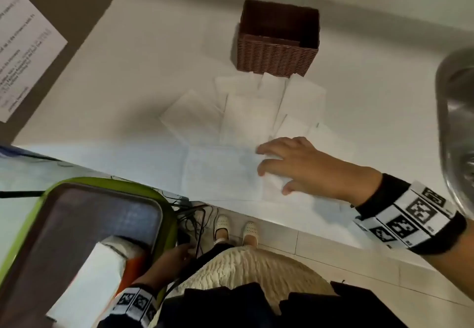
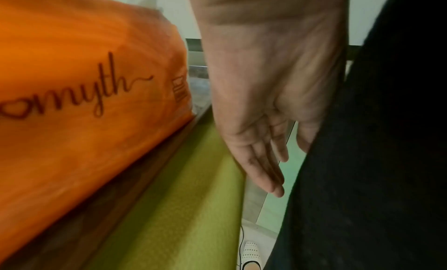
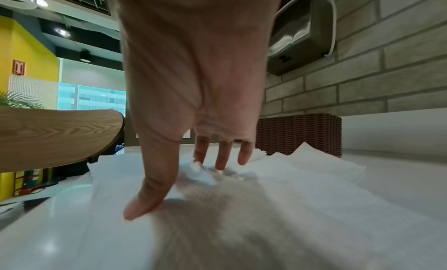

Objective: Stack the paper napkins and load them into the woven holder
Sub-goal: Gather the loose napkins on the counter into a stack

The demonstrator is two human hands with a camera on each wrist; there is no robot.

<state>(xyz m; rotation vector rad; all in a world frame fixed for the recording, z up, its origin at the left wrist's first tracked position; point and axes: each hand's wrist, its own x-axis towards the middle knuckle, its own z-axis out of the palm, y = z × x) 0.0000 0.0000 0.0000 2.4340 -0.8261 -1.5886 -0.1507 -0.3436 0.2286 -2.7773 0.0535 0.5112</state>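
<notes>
A brown woven holder stands upright and empty-looking at the back of the white counter. Several white paper napkins lie fanned out in front of it, overlapping. My right hand lies palm down on the nearest napkins with spread fingers. In the right wrist view the fingertips and thumb press the napkins, which are slightly rumpled there; the holder stands behind. My left hand hangs below the counter edge, relaxed and holding nothing.
A green-rimmed tray at lower left carries an orange napkin packet with white napkins. A metal sink is on the right and a printed sheet at far left. A metal wall dispenser hangs above the holder.
</notes>
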